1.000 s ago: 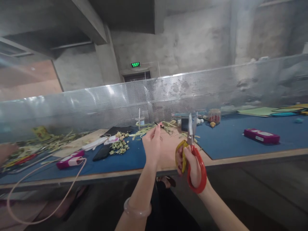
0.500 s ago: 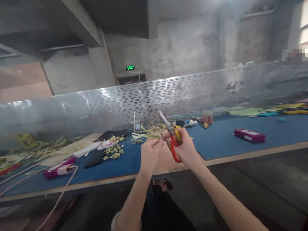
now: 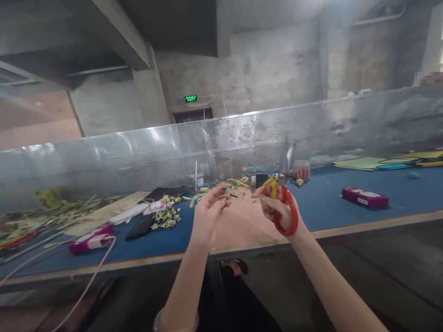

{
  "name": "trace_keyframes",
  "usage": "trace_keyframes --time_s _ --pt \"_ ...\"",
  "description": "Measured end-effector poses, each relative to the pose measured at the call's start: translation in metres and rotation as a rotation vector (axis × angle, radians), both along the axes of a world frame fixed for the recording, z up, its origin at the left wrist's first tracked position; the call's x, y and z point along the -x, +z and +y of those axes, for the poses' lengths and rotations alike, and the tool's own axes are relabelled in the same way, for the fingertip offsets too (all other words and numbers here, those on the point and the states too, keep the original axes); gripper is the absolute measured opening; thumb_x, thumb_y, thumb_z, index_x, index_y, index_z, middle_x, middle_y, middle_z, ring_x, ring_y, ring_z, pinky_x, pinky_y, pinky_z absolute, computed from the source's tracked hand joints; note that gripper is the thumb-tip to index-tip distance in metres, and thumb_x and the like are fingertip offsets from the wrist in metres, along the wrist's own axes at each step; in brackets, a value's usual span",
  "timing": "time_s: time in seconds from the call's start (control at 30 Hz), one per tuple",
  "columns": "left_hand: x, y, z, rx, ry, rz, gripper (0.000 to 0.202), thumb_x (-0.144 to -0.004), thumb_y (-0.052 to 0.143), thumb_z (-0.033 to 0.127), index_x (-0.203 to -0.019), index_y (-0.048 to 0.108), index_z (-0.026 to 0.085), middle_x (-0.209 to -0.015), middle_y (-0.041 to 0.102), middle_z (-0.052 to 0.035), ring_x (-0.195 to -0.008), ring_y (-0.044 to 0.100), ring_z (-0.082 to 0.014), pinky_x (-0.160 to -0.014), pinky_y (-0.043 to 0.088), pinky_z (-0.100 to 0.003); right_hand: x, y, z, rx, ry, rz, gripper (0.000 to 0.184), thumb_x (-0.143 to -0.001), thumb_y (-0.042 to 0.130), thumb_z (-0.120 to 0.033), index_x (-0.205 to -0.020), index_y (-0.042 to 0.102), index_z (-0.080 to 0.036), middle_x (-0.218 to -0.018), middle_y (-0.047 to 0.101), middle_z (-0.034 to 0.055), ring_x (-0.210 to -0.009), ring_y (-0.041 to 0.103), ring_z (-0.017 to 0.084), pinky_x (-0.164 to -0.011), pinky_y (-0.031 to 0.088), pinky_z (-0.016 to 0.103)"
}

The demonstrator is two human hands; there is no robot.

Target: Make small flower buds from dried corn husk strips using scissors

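Head view: right hand (image 3: 281, 210) grips one pair of red-and-yellow-handled metal scissors (image 3: 283, 179), mid-frame; left hand (image 3: 208, 210)'s grip is parted; two purple oblong boxes (image 3: 365, 198) lie lower left and right.

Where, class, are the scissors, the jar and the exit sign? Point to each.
Scissors (image 3: 283, 178): head view, base of the blades.
Jar (image 3: 302, 170): head view, side wall.
Exit sign (image 3: 191, 98): head view, lit face.
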State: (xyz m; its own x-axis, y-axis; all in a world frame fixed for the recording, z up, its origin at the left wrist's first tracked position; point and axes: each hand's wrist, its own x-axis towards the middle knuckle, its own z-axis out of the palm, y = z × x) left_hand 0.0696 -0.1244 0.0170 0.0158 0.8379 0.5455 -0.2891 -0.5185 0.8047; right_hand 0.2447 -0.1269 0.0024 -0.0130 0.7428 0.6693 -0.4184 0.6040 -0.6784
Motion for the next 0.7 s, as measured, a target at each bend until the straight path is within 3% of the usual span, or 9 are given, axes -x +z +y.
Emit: trace_keyframes --time_s 0.13,0.3,0.43,0.57,0.7 --pt "-0.004 0.003 -0.007 0.062 -0.068 -0.045 0.031 -0.066 0.067 0.021 -0.097 0.066 0.015 -0.087 0.066 -0.0060 -0.073 0.059 -0.0110 -0.070 0.049 -0.024 0.009 -0.005 0.002 -0.018 -0.041 0.056 0.025 -0.070 0.061 -0.024 -0.079 0.038 -0.025 -0.080 0.058 -0.0025 -0.039 0.033 0.005 -0.031 0.023 0.018" --pt "-0.006 0.004 -0.013 0.050 0.043 0.120 0.026 -0.069 0.066 0.029 -0.088 0.066 0.012 -0.069 0.064 -0.0047 -0.057 0.057 -0.0098 -0.048 0.045 -0.019 0.022 0.000 -0.010 -0.091 -0.183 -0.029 0.031 -0.065 0.067 -0.016 -0.080 0.041 -0.023 -0.087 0.057 0.0001 -0.052 0.041 0.006 -0.042 0.033 0.020" --pt "-0.006 0.009 -0.022 0.063 0.098 0.280 0.030 -0.070 0.064 0.034 -0.091 0.065 0.013 -0.054 0.058 -0.0004 -0.045 0.055 -0.0104 -0.037 0.040 -0.018 0.024 0.007 -0.012 -0.091 -0.113 -0.054 0.028 -0.069 0.066 -0.024 -0.079 0.040 -0.023 -0.087 0.058 0.0003 -0.048 0.040 0.005 -0.041 0.033 0.020" --pt "-0.007 0.019 -0.033 0.117 0.038 0.457 0.039 -0.074 0.057 0.040 -0.103 0.061 0.014 -0.042 0.051 0.0033 -0.032 0.049 -0.0114 -0.031 0.039 -0.020 0.025 0.012 -0.010 -0.058 -0.093 -0.061 0.028 -0.070 0.065 -0.033 -0.078 0.040 -0.023 -0.065 0.054 -0.0053 -0.037 0.037 0.005 -0.035 0.032 0.021" --pt "-0.007 0.028 -0.043 0.139 0.108 0.633 0.040 -0.077 0.051 0.040 -0.110 0.058 0.017 -0.038 0.048 0.0048 -0.028 0.049 -0.0126 -0.030 0.039 -0.021 0.023 0.018 -0.013 -0.082 -0.073 -0.064 0.021 -0.076 0.058 -0.036 -0.077 0.043 -0.022 -0.053 0.050 -0.0065 -0.034 0.041 0.007 -0.034 0.034 0.023"
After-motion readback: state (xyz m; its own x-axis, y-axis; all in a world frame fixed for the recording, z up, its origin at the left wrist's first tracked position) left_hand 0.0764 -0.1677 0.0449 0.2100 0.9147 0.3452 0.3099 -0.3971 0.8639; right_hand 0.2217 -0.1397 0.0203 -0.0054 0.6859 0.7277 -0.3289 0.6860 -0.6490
